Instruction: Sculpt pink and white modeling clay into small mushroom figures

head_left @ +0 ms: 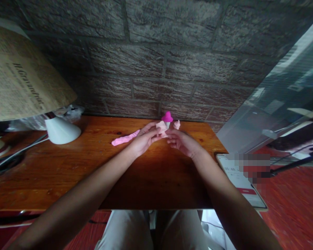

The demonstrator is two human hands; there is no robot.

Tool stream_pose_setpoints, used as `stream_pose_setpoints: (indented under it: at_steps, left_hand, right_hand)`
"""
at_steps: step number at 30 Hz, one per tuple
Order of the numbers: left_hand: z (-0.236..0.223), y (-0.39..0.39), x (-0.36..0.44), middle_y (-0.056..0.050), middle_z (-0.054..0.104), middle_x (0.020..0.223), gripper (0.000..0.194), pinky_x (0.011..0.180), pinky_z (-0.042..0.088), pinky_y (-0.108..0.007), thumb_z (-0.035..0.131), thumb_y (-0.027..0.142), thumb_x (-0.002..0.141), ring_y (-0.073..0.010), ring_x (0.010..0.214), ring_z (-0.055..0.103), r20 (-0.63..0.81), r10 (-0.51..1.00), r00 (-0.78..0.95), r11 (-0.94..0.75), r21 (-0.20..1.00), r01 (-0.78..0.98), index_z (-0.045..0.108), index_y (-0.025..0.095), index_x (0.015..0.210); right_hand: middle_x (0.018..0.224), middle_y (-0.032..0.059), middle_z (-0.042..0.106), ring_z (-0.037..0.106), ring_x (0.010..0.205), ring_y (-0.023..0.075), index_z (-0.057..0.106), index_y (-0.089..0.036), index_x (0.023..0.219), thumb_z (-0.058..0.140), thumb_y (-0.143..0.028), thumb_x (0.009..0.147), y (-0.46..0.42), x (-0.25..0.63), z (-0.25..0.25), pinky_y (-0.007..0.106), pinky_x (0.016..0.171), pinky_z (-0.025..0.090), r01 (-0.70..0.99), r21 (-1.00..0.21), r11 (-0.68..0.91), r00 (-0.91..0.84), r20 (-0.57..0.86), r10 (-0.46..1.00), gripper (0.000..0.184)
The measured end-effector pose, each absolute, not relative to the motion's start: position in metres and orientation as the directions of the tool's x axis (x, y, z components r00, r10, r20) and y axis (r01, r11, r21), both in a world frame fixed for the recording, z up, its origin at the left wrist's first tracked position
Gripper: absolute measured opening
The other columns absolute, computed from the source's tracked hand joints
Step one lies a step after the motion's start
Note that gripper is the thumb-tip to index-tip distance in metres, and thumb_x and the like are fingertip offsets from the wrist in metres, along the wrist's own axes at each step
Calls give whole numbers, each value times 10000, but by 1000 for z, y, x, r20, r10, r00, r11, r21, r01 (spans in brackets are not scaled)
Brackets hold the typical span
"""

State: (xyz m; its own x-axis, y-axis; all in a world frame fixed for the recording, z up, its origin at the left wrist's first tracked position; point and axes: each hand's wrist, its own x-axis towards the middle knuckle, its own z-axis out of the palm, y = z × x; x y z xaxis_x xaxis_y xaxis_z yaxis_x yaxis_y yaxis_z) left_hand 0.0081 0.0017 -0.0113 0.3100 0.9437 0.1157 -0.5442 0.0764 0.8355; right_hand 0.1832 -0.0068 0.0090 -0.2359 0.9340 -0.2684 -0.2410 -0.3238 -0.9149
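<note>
Both my hands meet near the back of a wooden table (67,166), by the brick wall. My left hand (143,139) has its fingers pinched on a pale pink lump (161,127) that looks like soft clay or a small toy. My right hand (181,142) curls next to it, fingertips touching the same lump. A bright magenta cap-shaped piece (167,116) stands on a short grey stem just behind the lump. Close to it on the right is a small pale pink bit (176,124). A long light pink strip (125,139) lies flat on the table behind my left hand.
A white lamp base (61,130) with a newsprint shade (21,83) and a cable (18,151) stand at the left. A phone (240,180) lies at the table's right edge. A glass pane (276,104) leans at the right. My knees show below the front edge.
</note>
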Motion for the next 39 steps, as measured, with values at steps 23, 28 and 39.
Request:
stream_pose_setpoints:
  at_steps: [23, 28, 39]
  left_hand:
    - [-13, 5, 5, -20, 741, 991, 294, 864, 496, -271, 834, 291, 719, -125, 885, 672, 105, 958, 268, 52, 851, -523, 711, 193, 968]
    - [-12, 5, 7, -28, 744, 1007, 339, 843, 507, -258, 851, 301, 692, -127, 884, 666, 145, 953, 264, 14, 855, -518, 730, 198, 991]
    - [-13, 5, 7, -38, 745, 1046, 358, 846, 493, -269, 850, 307, 691, -133, 881, 669, 124, 965, 230, -3, 885, -466, 731, 201, 1012]
  right_hand:
    - [690, -4, 691, 596, 601, 110, 731, -187, 862, 826, -399, 622, -13, 173, 5, 213, 509, 406, -30, -999, 26, -154, 31, 988, 334]
    - [723, -1, 694, 603, 609, 105, 717, -177, 867, 842, -387, 602, -12, 173, 5, 212, 519, 414, -47, -999, 12, -153, 20, 988, 360]
    - [973, 26, 729, 668, 857, 164, 671, -229, 1065, 826, -366, 649, -13, 180, 10, 219, 602, 471, -52, -997, 52, -197, 61, 979, 464]
